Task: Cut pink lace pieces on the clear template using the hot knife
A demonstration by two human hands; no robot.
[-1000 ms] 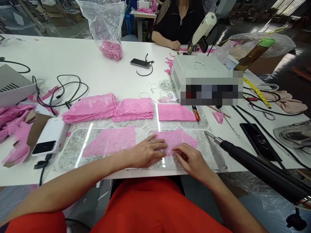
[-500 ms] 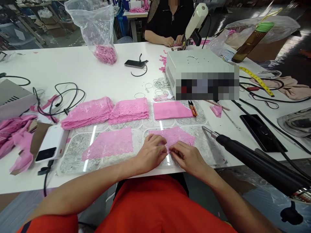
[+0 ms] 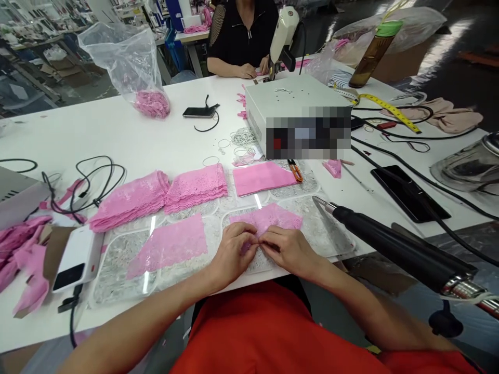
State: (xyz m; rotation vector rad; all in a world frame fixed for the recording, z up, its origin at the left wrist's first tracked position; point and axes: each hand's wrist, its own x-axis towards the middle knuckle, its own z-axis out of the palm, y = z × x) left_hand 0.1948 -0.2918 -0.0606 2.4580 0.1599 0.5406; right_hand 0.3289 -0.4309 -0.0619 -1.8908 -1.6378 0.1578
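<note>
The left hand (image 3: 233,254) and right hand (image 3: 286,250) are covering the near edge of the lace (image 3: 273,217), and their curled fingertips are hiding whether they are pinching it. A mosaic blur is masking the front of the white box (image 3: 288,96). The top edge is cutting off the head of the person (image 3: 241,36) opposite. The left edge is cutting the grey box (image 3: 15,189), and the right edge is cutting the black tool (image 3: 393,249) and the bowl (image 3: 468,163). The rings (image 3: 241,137) are showing too small to count.

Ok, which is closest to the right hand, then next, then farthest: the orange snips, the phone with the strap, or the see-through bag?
Head view, from the right hand on the pink lace:
1. Orange snips, just beyond it.
2. Phone with the strap, mid-table, leftward.
3. See-through bag, far left.
</note>
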